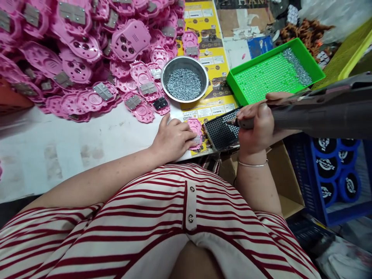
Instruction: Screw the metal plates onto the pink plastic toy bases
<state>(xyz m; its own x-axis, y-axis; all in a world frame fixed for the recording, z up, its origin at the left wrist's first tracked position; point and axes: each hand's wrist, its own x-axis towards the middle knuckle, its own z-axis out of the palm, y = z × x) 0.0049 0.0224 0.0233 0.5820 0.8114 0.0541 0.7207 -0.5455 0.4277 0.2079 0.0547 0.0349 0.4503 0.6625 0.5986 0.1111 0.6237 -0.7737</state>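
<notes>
Left hand: your left hand [176,137] is loosely spread, thumb away from the fingers, fingertips resting on the pink plastic panel [194,128]; no pinch visible.
Right hand: your right hand [257,126] is wrapped round the nose of the grey power screwdriver [314,112]; bit over the black perforated tray [221,130], contact can't be told.
Pink panel: on the yellow printed sheet [216,95], near the tabletop [130,135] front edge, just left of the black tray.
Slip risk: only your fingertips steady the panel; a sideways push could skid it on the sheet.
Finger risk: a bit slipping off the panel could catch your left fingertips.
Tray risk: the black tray sits by the front edge; a hard downward poke could tip it.
Spill risk: a wide swing left could knock the steel bowl [186,62] of screws.
Front edge: close to your shirt, little room to pull back.
Right side: green basket [235,86] beyond the tray, crowding your right hand and the driver.
Far left: heaped pink panels [130,40] block reach.
Open room: bare tabletop left of your left hand.
</notes>
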